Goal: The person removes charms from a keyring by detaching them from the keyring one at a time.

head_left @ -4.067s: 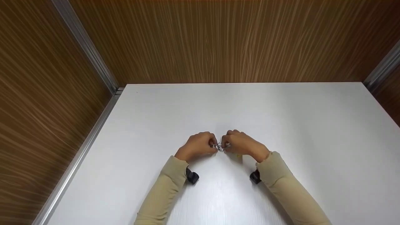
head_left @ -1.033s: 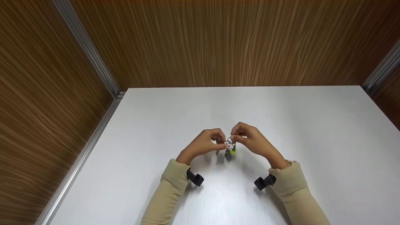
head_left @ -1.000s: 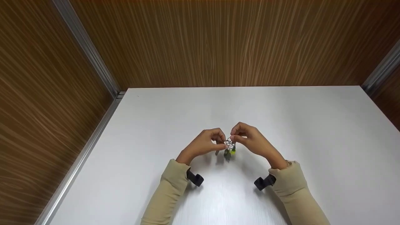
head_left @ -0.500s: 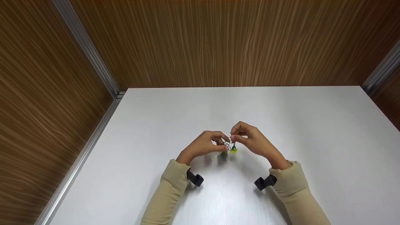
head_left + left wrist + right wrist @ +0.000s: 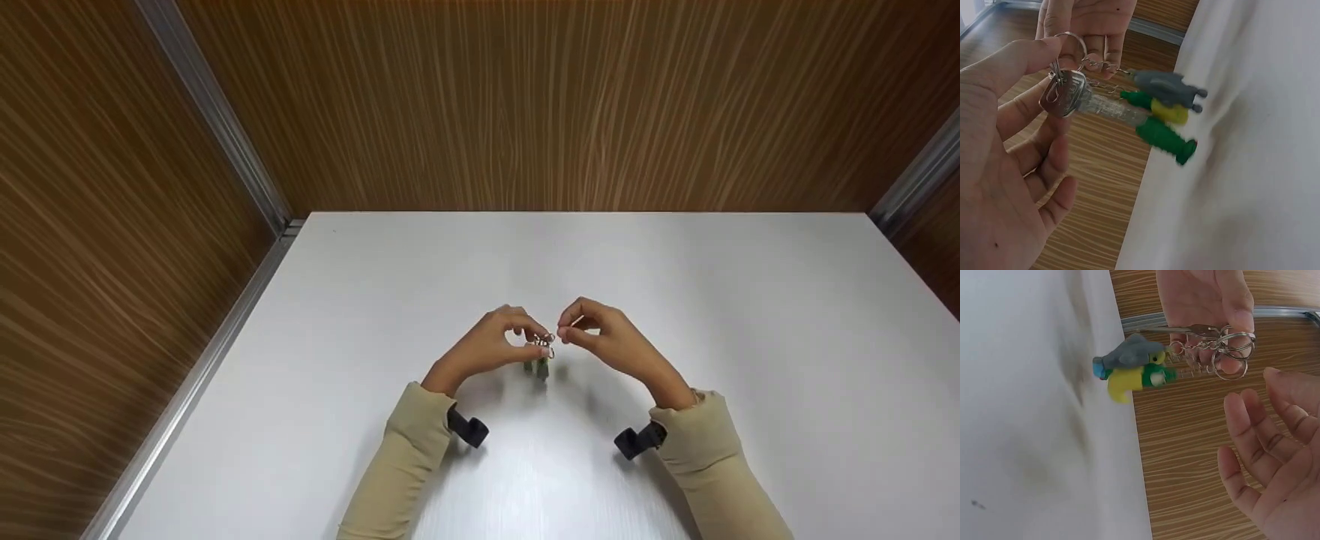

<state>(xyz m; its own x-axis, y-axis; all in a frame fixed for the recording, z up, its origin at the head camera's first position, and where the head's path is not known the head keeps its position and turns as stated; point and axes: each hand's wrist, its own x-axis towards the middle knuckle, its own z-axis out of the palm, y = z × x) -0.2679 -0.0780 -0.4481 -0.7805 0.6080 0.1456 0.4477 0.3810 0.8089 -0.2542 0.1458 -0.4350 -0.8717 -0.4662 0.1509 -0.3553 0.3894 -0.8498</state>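
My left hand (image 5: 491,343) pinches metal key rings (image 5: 1233,354) between thumb and fingers, above the white table. From them hang a silver key (image 5: 1064,97) and several small charms on short chains. One charm is a grey figure (image 5: 1162,89); behind it show a green charm (image 5: 1163,138) and a yellow piece (image 5: 1169,112). To the right, my right hand (image 5: 619,343) holds nothing. Its fingers are loosely bent, and in the right wrist view its fingertips (image 5: 1234,405) are a small gap away from the rings.
A white table (image 5: 480,480) lies under both hands. Brown wood-grain panels (image 5: 525,105) stand behind it and at the sides, with metal frame strips (image 5: 225,112) in the corners. Black wrist devices (image 5: 472,433) hang under each sleeve cuff.
Half a second ago the right fingers were at the rings, with a yellow-green charm hanging below them. Now they have let go, and the charms hang together below the left hand.
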